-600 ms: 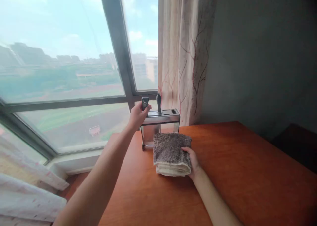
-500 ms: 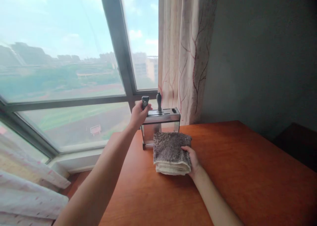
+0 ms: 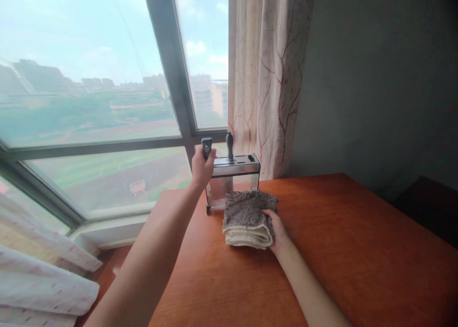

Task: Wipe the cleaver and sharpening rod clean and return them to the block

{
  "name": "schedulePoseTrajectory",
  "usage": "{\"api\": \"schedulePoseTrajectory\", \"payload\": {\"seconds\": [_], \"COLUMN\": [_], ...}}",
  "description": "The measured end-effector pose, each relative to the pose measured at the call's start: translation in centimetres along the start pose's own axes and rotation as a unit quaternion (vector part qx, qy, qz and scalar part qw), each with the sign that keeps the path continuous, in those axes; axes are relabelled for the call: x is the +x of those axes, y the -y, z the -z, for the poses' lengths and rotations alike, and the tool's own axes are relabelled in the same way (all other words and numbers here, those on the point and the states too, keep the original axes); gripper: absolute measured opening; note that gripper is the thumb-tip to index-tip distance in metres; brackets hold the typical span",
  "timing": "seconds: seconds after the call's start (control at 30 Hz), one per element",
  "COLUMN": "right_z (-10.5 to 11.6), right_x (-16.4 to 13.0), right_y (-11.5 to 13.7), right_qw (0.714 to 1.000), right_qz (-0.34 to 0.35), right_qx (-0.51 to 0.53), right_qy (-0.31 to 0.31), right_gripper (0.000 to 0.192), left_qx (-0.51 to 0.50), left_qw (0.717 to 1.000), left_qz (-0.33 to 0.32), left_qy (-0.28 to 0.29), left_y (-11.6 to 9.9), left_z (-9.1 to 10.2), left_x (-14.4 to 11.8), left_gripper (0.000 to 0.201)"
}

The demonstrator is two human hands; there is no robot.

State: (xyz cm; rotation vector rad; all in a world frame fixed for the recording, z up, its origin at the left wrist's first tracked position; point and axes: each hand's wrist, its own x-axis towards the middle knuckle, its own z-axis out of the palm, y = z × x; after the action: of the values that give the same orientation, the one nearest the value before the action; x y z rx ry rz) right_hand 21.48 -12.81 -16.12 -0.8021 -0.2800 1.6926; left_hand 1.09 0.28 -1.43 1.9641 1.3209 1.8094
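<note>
A steel knife block [image 3: 234,179] stands at the far edge of the wooden table [image 3: 339,250], by the window. My left hand [image 3: 202,167] is closed around the dark handle of a knife [image 3: 206,147] that sticks up from the block's left slot. A second dark handle [image 3: 229,146] stands in a slot just to the right. In front of the block lies a folded grey and cream towel [image 3: 248,218]. My right hand [image 3: 275,229] grips the towel's right edge, and the cloth is slightly bunched there.
A large window [image 3: 89,102] fills the left. A patterned curtain [image 3: 266,79] hangs behind the block, next to a dark wall [image 3: 375,79]. White patterned fabric [image 3: 39,284] lies at the lower left, beside the table.
My left hand has closed fully round the knife handle. My right hand has tightened on the towel, bunching its right side and drawing it a little narrower.
</note>
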Motion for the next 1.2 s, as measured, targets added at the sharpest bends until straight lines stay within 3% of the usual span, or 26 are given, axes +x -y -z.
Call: {"api": "schedulePoseTrajectory", "payload": {"seconds": [0.27,0.77,1.03,1.2], "right_z": [-0.3,-0.2,-0.3,-0.6], "right_x": [-0.3,-0.4,-0.3,-0.3], "right_y": [0.2,0.2,0.1,0.1], "right_qw": [0.999,0.999,0.999,0.999], "right_qz": [-0.016,-0.008,-0.014,-0.02], "right_qx": [0.014,0.01,0.015,0.013], "right_qy": [-0.031,-0.035,-0.027,-0.023], "right_gripper": [0.016,0.014,0.018,0.021], "left_qx": [0.009,0.005,0.004,-0.062], "left_qw": [1.0,0.999,0.995,0.995], "left_qz": [0.007,0.002,0.013,0.021], "left_qy": [0.01,0.035,0.099,0.07], "left_y": [0.4,0.5,-0.5,-1.0], "left_z": [-0.4,-0.5,-0.1,0.1], "left_x": [0.6,1.0,2.2,3.5], "left_gripper": [0.015,0.015,0.014,0.018]}}
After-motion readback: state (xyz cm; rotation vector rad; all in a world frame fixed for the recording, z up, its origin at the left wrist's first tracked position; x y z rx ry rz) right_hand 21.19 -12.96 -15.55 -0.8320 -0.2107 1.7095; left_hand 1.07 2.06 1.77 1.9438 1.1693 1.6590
